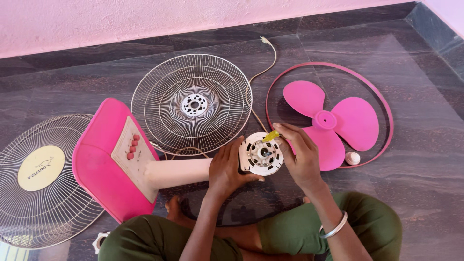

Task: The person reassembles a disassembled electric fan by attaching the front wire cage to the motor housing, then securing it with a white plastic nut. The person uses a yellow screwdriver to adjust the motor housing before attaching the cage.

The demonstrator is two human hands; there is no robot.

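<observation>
The left hand [227, 169] is clasped around the white motor housing [261, 155] at the end of the cream stem, low in the middle of the floor [425, 145]. If that grip loosens, the round housing may roll. The right hand [299, 154] pinches a yellow-handled tool [270, 136] against its slotted face; a slip could gouge plastic or fingers.

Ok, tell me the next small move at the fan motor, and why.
Probably keep the left hand steady on the motor housing and turn the yellow-handled tool, which the right hand holds with its tip at the motor face. The housing lies sideways on its cream stand neck, so it could roll unless braced. Whether the tip sits on a screw cannot be told.
</observation>
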